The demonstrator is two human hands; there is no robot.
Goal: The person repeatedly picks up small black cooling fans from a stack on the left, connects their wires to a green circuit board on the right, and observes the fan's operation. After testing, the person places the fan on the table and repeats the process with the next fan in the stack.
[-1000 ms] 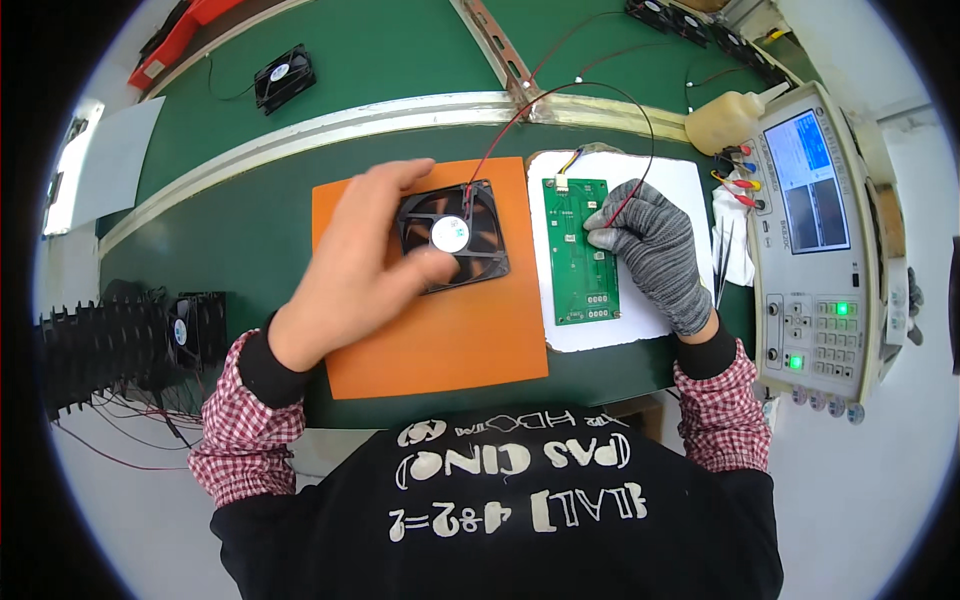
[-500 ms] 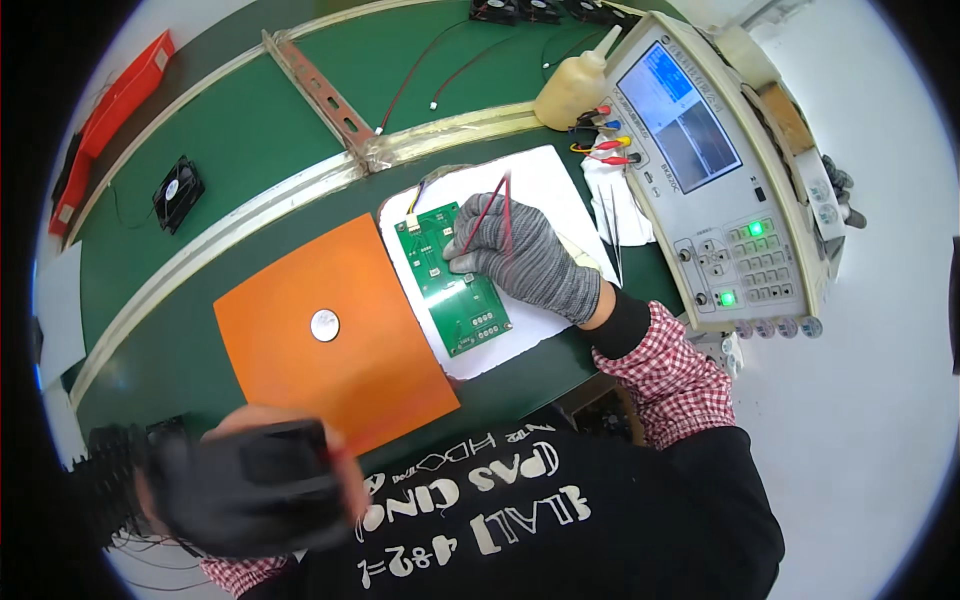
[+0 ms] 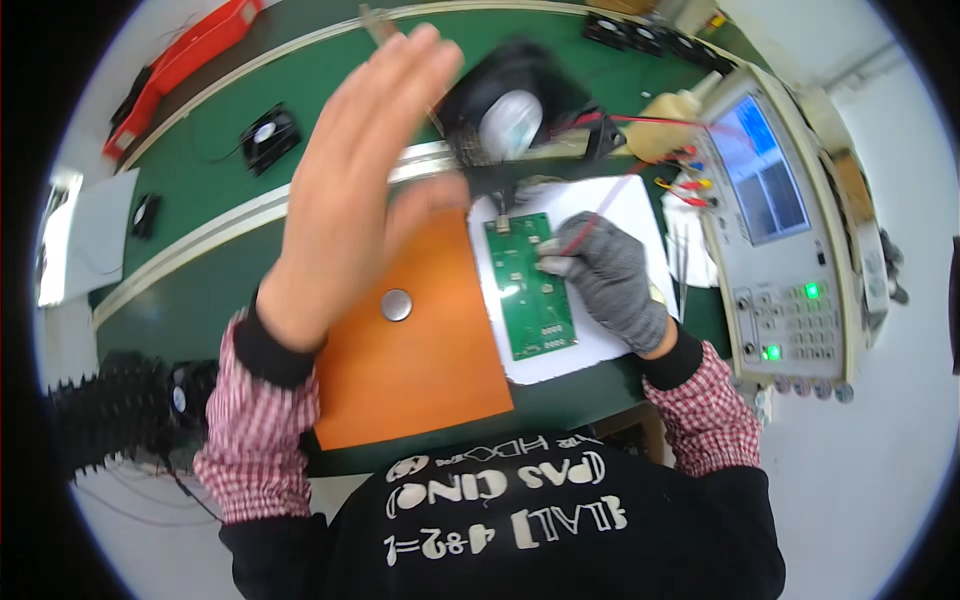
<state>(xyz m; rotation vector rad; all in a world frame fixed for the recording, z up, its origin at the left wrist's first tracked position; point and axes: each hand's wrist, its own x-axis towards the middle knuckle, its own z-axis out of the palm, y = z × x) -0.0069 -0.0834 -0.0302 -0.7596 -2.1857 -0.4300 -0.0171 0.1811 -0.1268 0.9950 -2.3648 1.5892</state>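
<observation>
My bare left hand (image 3: 350, 190) is raised above the bench and blurred, fingers stretched up, and grips a black square fan (image 3: 510, 110) by its edge between thumb and fingers. Below it lies an orange mat (image 3: 420, 370) with a small round metal disc (image 3: 396, 304) on it. My right hand (image 3: 610, 280), in a grey glove, rests on a green circuit board (image 3: 530, 285) that lies on a white sheet (image 3: 620, 215). It pinches a thin red probe (image 3: 600, 215) against the board's right edge.
A grey test instrument (image 3: 790, 250) with a blue screen and green lights stands at the right, a yellowish bottle (image 3: 665, 125) behind it. Loose black fans (image 3: 268, 135) lie on the green belt, a red tray (image 3: 185, 65) far left. A row of black fans (image 3: 120, 415) sits at my lower left.
My left hand has left the fan row at the lower left and swung up over the mat with a fan in it. The right hand stays on the circuit board.
</observation>
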